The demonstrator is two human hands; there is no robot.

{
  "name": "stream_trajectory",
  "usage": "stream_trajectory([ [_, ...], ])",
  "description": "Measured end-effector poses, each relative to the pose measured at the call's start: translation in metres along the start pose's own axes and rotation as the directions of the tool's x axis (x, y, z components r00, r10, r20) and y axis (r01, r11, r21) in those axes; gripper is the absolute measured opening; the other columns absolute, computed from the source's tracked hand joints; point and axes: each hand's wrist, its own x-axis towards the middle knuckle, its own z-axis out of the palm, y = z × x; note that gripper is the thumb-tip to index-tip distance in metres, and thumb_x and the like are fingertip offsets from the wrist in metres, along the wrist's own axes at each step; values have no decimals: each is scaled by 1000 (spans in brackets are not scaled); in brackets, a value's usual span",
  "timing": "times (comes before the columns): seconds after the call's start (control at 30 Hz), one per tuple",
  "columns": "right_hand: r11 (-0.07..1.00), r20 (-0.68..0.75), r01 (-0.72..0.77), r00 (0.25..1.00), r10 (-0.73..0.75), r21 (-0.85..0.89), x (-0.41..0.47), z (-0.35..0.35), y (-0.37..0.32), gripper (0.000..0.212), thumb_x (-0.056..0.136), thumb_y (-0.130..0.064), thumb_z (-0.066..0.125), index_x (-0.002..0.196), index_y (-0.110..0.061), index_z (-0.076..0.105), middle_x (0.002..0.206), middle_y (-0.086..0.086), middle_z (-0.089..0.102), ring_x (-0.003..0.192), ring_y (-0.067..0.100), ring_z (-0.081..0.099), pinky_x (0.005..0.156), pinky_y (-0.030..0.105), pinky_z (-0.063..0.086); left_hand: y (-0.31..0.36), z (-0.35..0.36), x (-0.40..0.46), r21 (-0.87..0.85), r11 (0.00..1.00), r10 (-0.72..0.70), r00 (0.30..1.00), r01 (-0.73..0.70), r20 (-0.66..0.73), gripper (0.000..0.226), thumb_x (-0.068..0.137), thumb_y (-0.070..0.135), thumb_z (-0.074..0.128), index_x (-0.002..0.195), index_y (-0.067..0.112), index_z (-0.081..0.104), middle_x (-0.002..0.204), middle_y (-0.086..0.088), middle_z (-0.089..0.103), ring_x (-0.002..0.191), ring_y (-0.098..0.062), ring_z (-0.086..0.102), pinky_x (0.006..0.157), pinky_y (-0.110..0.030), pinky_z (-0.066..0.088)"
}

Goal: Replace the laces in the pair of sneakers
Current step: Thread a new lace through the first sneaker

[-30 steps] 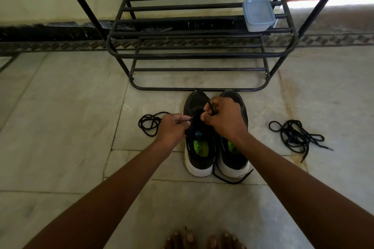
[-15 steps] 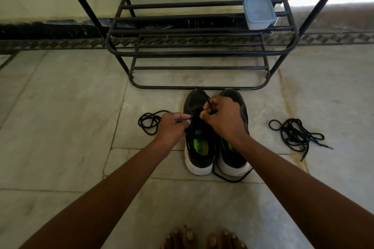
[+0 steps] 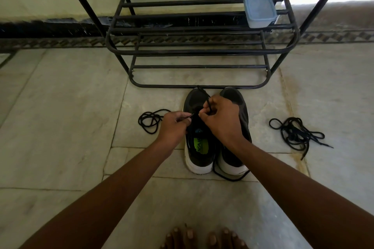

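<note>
Bare toes (image 3: 204, 238) are seen at the near edge of the floor (image 3: 60, 127). Two sneakers (image 3: 199, 147) are set side by side, toes toward the rack (image 3: 202, 50). Over the left one, a lace (image 3: 208, 105) end is pinched by the left hand (image 3: 174, 127); another length is gripped in the curled right hand (image 3: 220, 119). Loose coils (image 3: 150, 120) lie at left, a tangle (image 3: 295, 133) at right. A lidded tub (image 3: 260, 10) is shelved on the rack
</note>
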Motion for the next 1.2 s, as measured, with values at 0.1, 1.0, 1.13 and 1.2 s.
stream_trajectory([
  [0.1, 1000, 20, 12, 1000, -12, -15, 1, 0, -1, 9, 86, -9, 74, 87, -12, 66, 79, -2, 69, 73, 7, 68, 73, 21, 59, 2, -1, -1, -14, 1000, -6, 1000, 6, 10, 28, 98, 3, 60, 88, 26, 71, 86, 3, 74, 80, -7, 70, 68, -21, 57],
  [1.0, 918, 281, 132, 959, -23, -373, -33, 10, -11, 22, 94, -11, 59, 115, -6, 59, 105, 13, 66, 92, 30, 63, 89, 45, 54, 32, -31, 27, -51, 963, 251, 949, -265, -191, 18, 107, 12, 38, 95, 18, 50, 71, -1, 49, 60, -14, 51, 65, -38, 54],
  [1.13, 923, 270, 123, 963, -21, -365, -35, 10, -9, 16, 96, -14, 57, 109, -6, 62, 97, 10, 67, 83, 26, 62, 83, 43, 55, 19, -67, 33, 776, 203, 534, 731, -598, 424, 17, 96, 37, 62, 101, 21, 64, 104, 5, 53, 92, -13, 49, 65, -31, 48],
  [1.2, 925, 238, 109, 971, -21, -363, -35, 8, -6, 15, 95, -14, 56, 107, -7, 62, 92, 10, 66, 79, 26, 61, 79, 42, 56, 16, -73, 35, 814, 82, 533, 716, -575, 451, 22, 96, 38, 64, 97, 18, 74, 101, 5, 57, 93, -15, 45, 64, -32, 46],
])
